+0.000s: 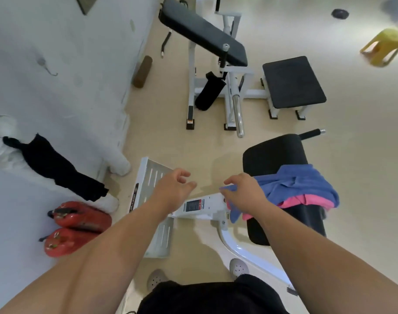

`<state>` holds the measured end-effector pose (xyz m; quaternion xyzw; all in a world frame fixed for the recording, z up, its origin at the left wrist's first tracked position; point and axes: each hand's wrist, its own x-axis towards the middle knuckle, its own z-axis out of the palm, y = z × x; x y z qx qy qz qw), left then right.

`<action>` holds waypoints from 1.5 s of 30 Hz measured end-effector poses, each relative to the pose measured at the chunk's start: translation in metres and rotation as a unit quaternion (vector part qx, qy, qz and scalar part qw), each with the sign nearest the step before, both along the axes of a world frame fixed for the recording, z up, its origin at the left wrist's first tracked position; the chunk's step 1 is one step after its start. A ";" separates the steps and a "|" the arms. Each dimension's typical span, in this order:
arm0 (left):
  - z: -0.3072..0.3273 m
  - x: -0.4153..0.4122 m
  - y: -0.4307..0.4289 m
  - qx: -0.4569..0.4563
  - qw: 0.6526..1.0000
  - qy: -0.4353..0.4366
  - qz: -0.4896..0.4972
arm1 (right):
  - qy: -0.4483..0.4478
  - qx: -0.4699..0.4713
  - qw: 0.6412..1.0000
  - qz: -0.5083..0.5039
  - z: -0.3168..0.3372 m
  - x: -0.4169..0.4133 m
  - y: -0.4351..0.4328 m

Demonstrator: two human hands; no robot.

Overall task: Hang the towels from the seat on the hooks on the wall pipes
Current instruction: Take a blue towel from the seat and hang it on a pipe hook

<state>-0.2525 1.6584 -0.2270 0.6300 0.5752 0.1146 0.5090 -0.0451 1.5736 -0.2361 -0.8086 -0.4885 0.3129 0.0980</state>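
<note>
Blue towel lay bunched on top of the pink towel, both on the black seat of the machine, with the near edge spilling off the pad toward the white frame. Right hand was on that near edge, grip closed round a fold of the blue towel as far as I could tell; the fingertips were hidden by the cloth. Left hand hovered near it over the frame, grip open, fingers loosely curled, holding nothing. Step in hand looked like the pick-up. To do it well, I'd say: take blue only, lift straight up so the pink towel underneath doesn't drag off the seat, then bring the left hand onto a second corner to spread the edge before carrying. Wall pipe ran along the wall to the left, well apart from the seat, with a black towel already draped on it; the hooks couldn't be made out from here. Two red fire extinguishers sat on the floor by that wall, so I'd keep the trailing end up on approach.
</note>
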 end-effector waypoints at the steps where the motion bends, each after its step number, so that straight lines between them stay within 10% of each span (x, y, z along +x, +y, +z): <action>1: -0.004 0.024 -0.009 -0.004 1.000 0.003 -0.006 | -0.014 -0.006 1.000 0.007 -0.005 0.023 -0.010; 11: -0.041 0.226 -0.066 -0.074 0.991 0.082 -0.078 | -0.154 -0.063 0.979 0.118 -0.040 0.229 -0.064; 24: -0.106 0.299 -0.080 -0.179 0.961 0.145 -0.156 | -0.210 -0.031 0.958 0.191 -0.096 0.278 -0.062; 39: -0.033 0.342 -0.089 -0.065 0.990 -0.044 -0.114 | -0.128 0.181 0.970 0.101 -0.019 0.281 -0.074; 45: -0.019 0.339 -0.094 0.006 0.988 0.029 -0.150 | -0.088 0.227 0.967 0.076 0.003 0.287 -0.083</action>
